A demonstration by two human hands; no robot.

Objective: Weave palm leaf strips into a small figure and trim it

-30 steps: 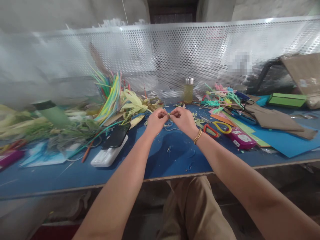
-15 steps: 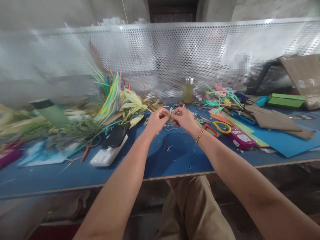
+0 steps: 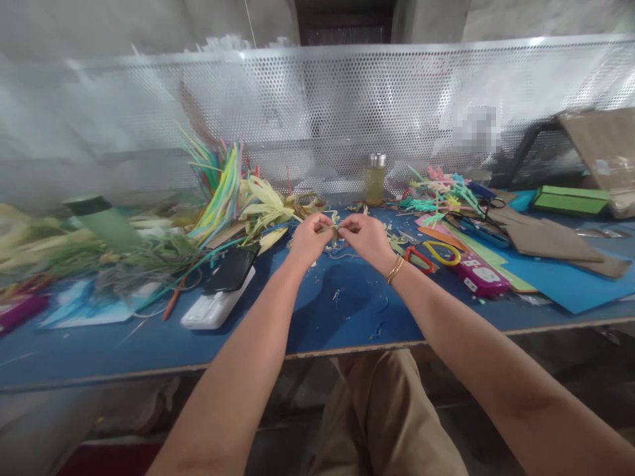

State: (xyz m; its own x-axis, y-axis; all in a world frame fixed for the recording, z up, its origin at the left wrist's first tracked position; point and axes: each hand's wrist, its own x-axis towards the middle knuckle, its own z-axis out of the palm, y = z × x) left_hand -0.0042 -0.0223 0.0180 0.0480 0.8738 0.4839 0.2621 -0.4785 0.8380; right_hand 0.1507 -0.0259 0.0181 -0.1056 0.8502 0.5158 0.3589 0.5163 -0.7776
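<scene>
Above the blue table [image 3: 347, 311], my left hand [image 3: 307, 238] and my right hand [image 3: 364, 237] meet fingertip to fingertip. Both pinch a small pale green strip piece [image 3: 335, 229] held between them. A gold bracelet [image 3: 395, 270] sits on my right wrist. Small pale scraps [image 3: 337, 251] lie on the table just under the hands. Most of the pinched piece is hidden by my fingers.
Left: a heap of coloured strips and pale leaves [image 3: 233, 198], a black phone [image 3: 231, 270] on a white box [image 3: 211, 311], a green bottle [image 3: 102, 221]. Centre back: a glass jar [image 3: 376, 178]. Right: red and yellow scissors [image 3: 429, 254], a pink case [image 3: 479, 274], paper sheets, a green box [image 3: 570, 198]. Perforated metal screen behind.
My hands stay together at the same spot, shifting slightly up and down while the fingers work the small piece. Nothing else has moved.
</scene>
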